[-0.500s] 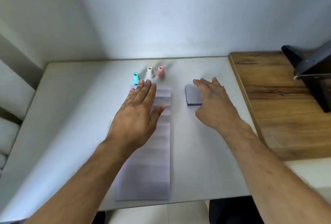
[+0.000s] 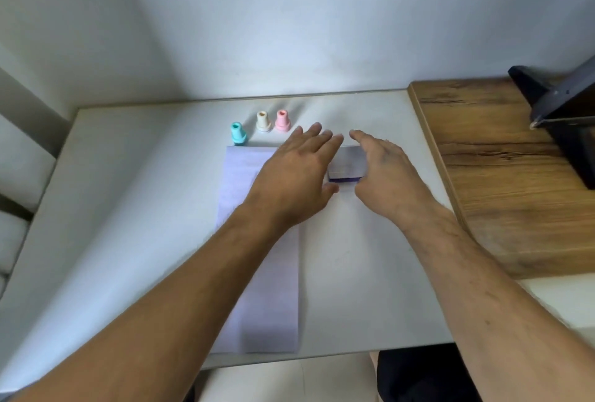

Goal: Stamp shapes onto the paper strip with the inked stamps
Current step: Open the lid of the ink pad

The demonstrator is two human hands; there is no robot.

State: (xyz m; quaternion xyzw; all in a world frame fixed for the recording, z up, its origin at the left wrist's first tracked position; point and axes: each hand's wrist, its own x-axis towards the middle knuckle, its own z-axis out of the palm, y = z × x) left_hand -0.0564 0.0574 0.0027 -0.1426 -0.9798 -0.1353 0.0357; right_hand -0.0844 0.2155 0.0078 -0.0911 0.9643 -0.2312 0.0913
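Paper strip (image 2: 254, 240) flat on table (image 2: 128, 208), no stamped marks visible. Three stamps (image 2: 264, 125) upright beyond its far end, untouched. Left hand (image 2: 296, 173) and right hand (image 2: 383, 173) flank ink pad (image 2: 349, 165), fingers extended, gripping nothing. All stamping outstanding.

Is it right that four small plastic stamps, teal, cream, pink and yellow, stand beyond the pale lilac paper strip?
Not quite. The head view shows three: the teal plastic stamp, cream plastic stamp and pink plastic stamp, beyond the pale lilac paper strip. No yellow one.
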